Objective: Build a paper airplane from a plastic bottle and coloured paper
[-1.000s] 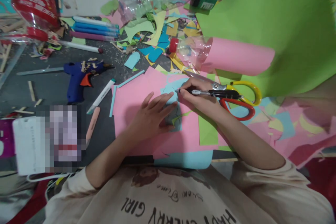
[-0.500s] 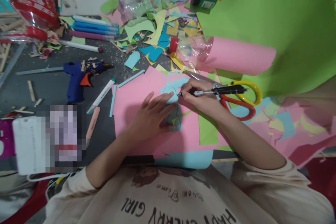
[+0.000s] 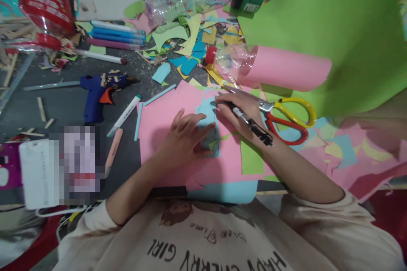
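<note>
The ballpoint pen [image 3: 252, 125] has swung, its back end lower, gripped by the right hand [image 3: 248, 109]; the left hand [image 3: 182, 140], fingers spread, rests on light-blue paper [image 3: 210, 111] atop a pink sheet [image 3: 160, 120].

light-blue paper [image 3: 209, 111] partly hidden under left hand [image 3: 182, 140], green sheet [image 3: 356, 25] cut off above, pixelated object [image 3: 81, 156] unrecognisable

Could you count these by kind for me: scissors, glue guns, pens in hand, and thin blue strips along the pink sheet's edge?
Scissors: 1
Glue gun: 1
Pen in hand: 1
Thin blue strips: 2
Total: 5
</note>
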### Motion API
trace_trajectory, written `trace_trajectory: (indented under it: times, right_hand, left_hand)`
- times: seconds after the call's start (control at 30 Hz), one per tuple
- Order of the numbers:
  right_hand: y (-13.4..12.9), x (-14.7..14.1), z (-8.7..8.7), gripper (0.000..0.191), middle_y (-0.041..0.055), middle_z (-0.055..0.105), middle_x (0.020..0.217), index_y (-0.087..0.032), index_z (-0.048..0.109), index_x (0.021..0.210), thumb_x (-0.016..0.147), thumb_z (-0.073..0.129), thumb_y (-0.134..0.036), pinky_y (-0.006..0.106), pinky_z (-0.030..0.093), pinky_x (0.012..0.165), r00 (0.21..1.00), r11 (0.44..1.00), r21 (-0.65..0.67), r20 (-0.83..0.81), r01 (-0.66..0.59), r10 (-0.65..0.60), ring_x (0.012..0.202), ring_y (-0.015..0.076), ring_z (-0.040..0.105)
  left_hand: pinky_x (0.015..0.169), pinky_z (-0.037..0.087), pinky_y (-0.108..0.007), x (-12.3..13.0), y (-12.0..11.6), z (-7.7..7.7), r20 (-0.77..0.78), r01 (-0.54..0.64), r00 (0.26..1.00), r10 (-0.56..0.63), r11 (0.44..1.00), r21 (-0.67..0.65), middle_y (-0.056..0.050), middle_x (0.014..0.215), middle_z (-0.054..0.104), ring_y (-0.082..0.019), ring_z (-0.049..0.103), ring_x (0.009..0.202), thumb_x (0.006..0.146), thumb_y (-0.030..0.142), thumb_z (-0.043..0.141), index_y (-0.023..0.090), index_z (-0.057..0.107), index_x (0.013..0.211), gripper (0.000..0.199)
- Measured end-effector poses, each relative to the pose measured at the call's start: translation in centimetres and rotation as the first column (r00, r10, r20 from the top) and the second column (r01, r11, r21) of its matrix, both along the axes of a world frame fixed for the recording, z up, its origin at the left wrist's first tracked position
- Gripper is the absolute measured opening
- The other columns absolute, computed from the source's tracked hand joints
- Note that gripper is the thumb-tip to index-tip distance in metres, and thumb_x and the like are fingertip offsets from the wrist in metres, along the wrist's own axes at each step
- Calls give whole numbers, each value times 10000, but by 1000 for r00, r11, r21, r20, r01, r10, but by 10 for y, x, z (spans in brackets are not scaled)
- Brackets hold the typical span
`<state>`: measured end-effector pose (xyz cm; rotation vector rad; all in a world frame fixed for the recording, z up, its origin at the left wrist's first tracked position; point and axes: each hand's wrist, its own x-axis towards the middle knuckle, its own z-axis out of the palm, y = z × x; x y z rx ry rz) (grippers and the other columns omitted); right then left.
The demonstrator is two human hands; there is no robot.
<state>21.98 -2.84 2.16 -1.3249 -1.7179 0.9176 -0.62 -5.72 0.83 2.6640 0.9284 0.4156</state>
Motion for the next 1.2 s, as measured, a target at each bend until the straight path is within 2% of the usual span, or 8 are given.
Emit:
trace_trajectory:
  times: [0.23,0.37,0.57,0.77,0.9,1.0,1.1,1.2]
  right_hand:
    - [6,0,-8,113,43,711,905,-247,650,941,840,616,-284,357,544,786,999,996,-77,36,-35,38,823,212,673]
    - [4,-2,0,114,44,703,923,-249,617,942,841,606,-301,368,550,783,997,998,-65,-71,20,-24,812,207,672]
    - [3,-4,18,158,-39,612,774,-303,562,983,853,648,-277,303,503,522,922,984,-159,-362,86,-139,523,136,558]
    - [14,-11,31,183,-38,583,865,-301,528,1026,877,629,-267,264,443,453,880,983,-168,-452,77,-146,513,103,534]
    - [16,-9,30,232,25,659,1056,-295,510,1109,905,620,-307,315,554,621,968,992,-18,-219,123,-124,702,158,646]
    - [6,1,20,288,67,681,1187,-285,580,1161,884,605,-213,437,560,922,999,996,81,15,37,-38,1042,251,683]
    - [-15,21,15,579,95,615,1352,-324,487,1424,884,463,-118,461,569,898,956,986,71,264,-149,125,1227,289,615]
    - [-41,52,23,571,129,648,1215,-332,469,1461,911,485,-180,456,581,805,876,999,47,482,-6,-17,1023,299,681]
  left_hand:
    - [1208,245,-705,1,1,2,40,14,999,-12,999,-37,-169,1440,568,-348,554,1325,914,443,647,222,531,1423,567]
    - [1162,388,-632,1,7,3,207,-69,974,97,988,-135,-179,1540,462,-339,504,1399,943,368,621,275,486,1449,531]
    - [855,609,-350,6,12,11,454,-83,801,390,823,-562,-150,1369,608,-203,717,1008,979,446,559,297,268,1578,682]
    - [534,446,-220,12,14,38,371,-46,803,467,669,-742,0,784,616,-97,500,584,891,300,648,214,652,1303,420]
    - [432,248,-192,14,27,37,338,-144,694,636,582,-800,73,591,350,-69,291,486,794,183,674,206,701,1221,428]
    - [438,243,-193,16,35,26,391,-199,603,696,605,-771,82,585,262,-70,252,484,767,160,669,210,679,1242,477]
    - [450,283,-199,19,35,14,421,-203,586,692,629,-750,80,596,291,-73,262,488,780,177,668,224,632,1307,530]
    - [450,317,-209,21,30,4,424,-262,605,674,671,-693,26,762,563,-62,293,493,817,209,636,230,586,1366,551]
